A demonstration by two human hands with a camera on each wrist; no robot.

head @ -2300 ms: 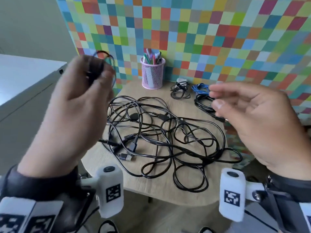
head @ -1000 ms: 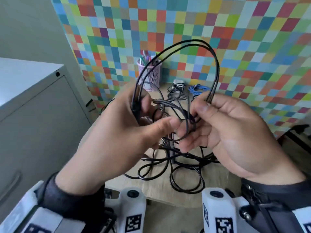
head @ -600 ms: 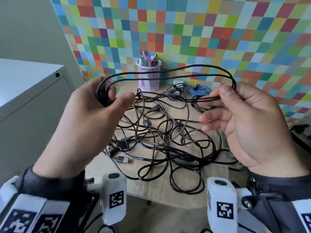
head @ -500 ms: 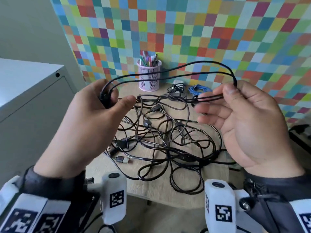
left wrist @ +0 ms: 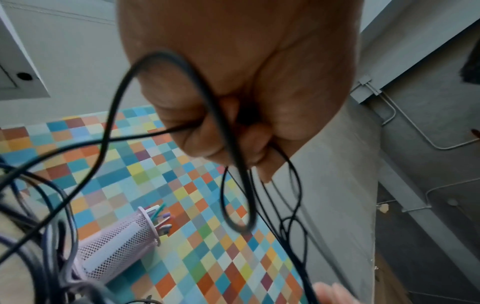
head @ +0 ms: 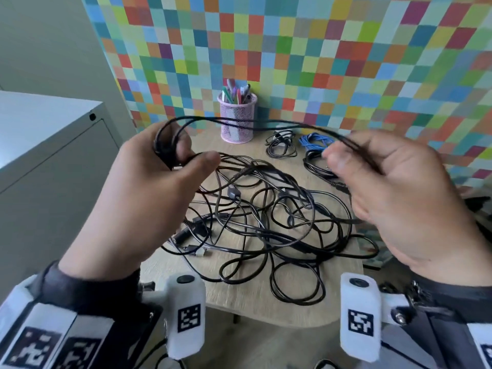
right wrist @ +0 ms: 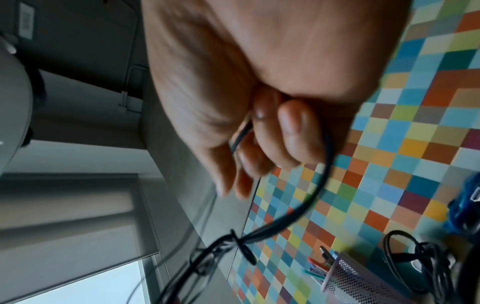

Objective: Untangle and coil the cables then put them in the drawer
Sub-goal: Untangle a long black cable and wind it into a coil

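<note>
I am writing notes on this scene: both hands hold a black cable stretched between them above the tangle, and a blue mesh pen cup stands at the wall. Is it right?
Nearly. The pen cup is pink, not blue, as the head view shows. The rest holds: left hand and right hand hold the black cable above the tangle.

My right hand [right wrist: 259, 92] fills the top of the view, seen from the wrist, my fingers [right wrist: 296, 131] curled around a black cable [right wrist: 320, 185] in a closed grip. The cable loops out below my fingertips and runs down to the left, where its strands cross and blur. Behind it stands a wall of coloured squares [right wrist: 402, 154]. Lower right I see a pink mesh pen cup [right wrist: 363, 281], a coiled black cable [right wrist: 415, 251] and a blue bundle [right wrist: 465, 207].
</note>
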